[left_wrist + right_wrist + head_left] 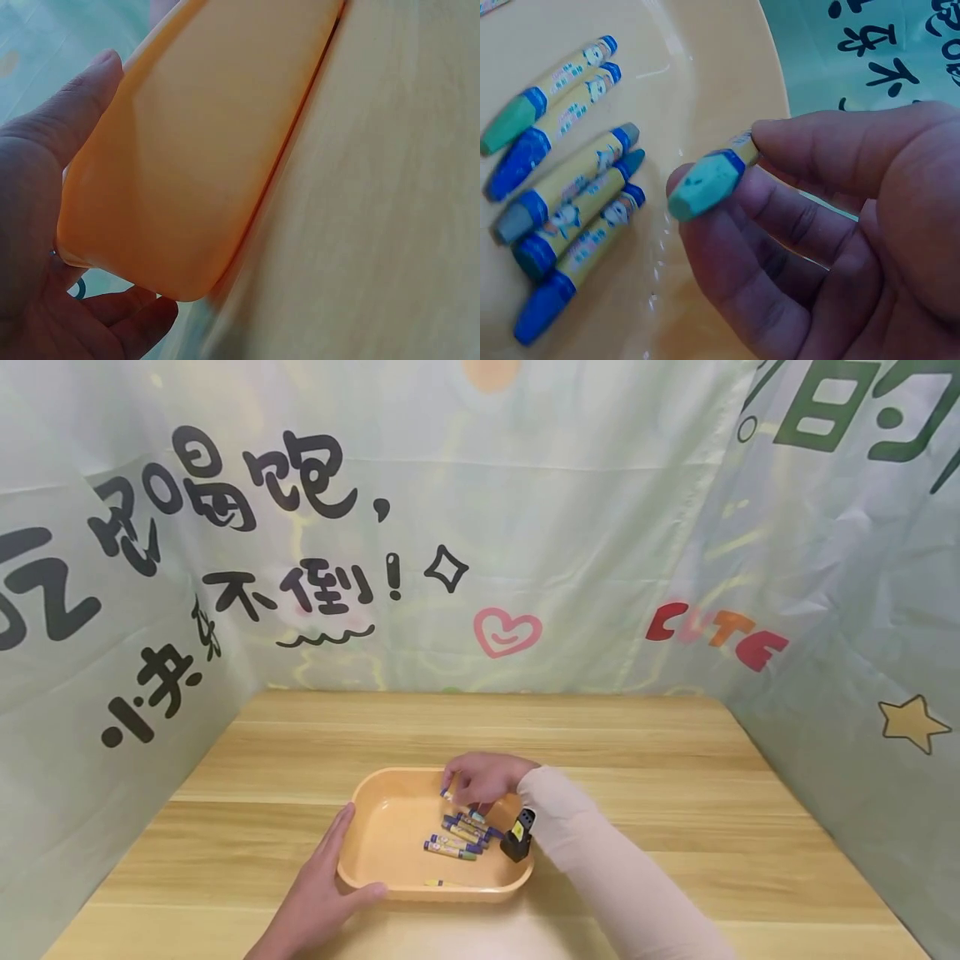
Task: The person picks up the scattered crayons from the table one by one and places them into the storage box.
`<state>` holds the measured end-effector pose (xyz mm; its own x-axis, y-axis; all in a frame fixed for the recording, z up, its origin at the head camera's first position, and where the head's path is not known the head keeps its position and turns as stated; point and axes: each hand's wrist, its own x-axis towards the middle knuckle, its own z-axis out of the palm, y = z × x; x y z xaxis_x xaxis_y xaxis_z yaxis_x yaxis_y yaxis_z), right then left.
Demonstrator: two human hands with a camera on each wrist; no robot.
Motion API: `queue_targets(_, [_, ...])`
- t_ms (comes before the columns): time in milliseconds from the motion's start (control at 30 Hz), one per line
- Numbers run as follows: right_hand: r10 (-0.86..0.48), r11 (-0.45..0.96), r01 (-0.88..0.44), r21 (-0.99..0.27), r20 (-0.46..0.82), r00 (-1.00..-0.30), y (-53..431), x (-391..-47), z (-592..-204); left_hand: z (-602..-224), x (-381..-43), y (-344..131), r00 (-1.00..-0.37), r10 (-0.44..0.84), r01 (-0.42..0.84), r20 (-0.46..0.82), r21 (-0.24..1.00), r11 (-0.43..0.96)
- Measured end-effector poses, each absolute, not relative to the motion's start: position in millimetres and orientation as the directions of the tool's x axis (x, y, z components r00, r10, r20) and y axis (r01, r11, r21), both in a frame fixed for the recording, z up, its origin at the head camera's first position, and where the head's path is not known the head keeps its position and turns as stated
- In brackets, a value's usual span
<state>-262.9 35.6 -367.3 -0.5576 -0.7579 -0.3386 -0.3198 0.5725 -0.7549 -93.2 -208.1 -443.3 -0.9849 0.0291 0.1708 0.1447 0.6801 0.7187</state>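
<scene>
My left hand (322, 877) holds the near left corner of an orange plastic tray (390, 835), thumb along the near wall and fingers round the left side. Over the tray's far right part, my right hand (487, 777) pinches a mint-green oil pastel (709, 184) in a yellow and blue wrapper between thumb and fingertips. Below it, several more oil pastels lie side by side on the tray floor, among them a green pastel (551, 94), a grey pastel (566, 184) and a blue pastel (581, 262).
A small yellow piece (433, 882) shows near the tray's front wall. A black device (517, 837) sits at my right wrist. The wooden table (637, 743) carries the tray, and printed cloth walls (570, 527) rise at the back and both sides.
</scene>
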Motion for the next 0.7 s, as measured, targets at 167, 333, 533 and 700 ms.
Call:
queue_targets(167, [-0.775, 0.565, -0.335, -0.754, -0.347, -0.528, 28, -260, -371, -445, -94, -208, -0.985, 0.032, 0.148, 0.171, 0.724, 0.674])
queue_targets(333, [-0.772, 0.573, -0.317, -0.756, -0.367, -0.519, 20, -257, -375, -447, -94, -208, -0.982, 0.040, 0.162, 0.183, 0.724, 0.671])
queue_targets(533, [-0.761, 0.604, -0.333, -0.724, -0.399, -0.512, 9, -251, -375, -447, -93, -208, -0.979, 0.046, 0.177, 0.199, 0.716, 0.675])
queue_targets(700, [-0.754, 0.614, -0.313, -0.724, -0.420, -0.505, 0, -249, -376, -445, -92, -209, -0.978, 0.047, 0.180, 0.202, 0.716, 0.674])
